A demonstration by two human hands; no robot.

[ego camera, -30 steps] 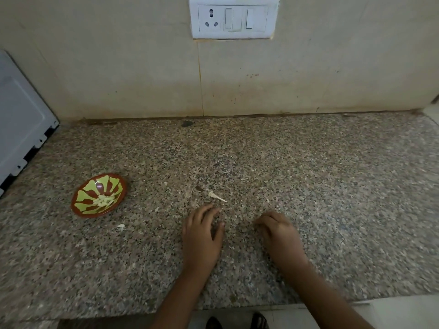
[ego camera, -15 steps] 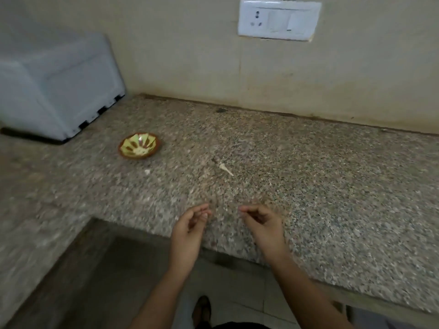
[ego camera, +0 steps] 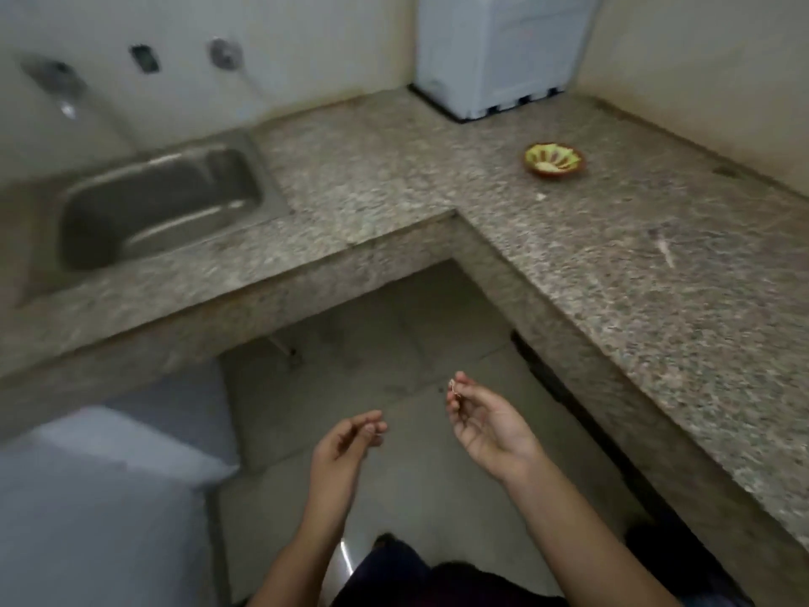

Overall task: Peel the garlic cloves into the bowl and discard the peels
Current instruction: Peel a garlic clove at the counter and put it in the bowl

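Nearest, over the floor (ego camera: 394,308): left hand (ego camera: 348,440) seen with fingertips drawn together, contents cannot be told; right hand (ego camera: 488,420) turned palm-up, a pale peel scrap (ego camera: 452,384) pinched at its fingertips. Farther, the bowl (ego camera: 555,161), pale cloves (ego camera: 552,168) inside, is set near the worktop's (ego camera: 656,322) far corner.

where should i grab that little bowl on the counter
Probably the near rim of the bowl, pinched from above on the side nearest the person. It sits upright, shallow and flared, with cloves inside; the white appliance and wall stand beyond it. The right hand pinches a peel.
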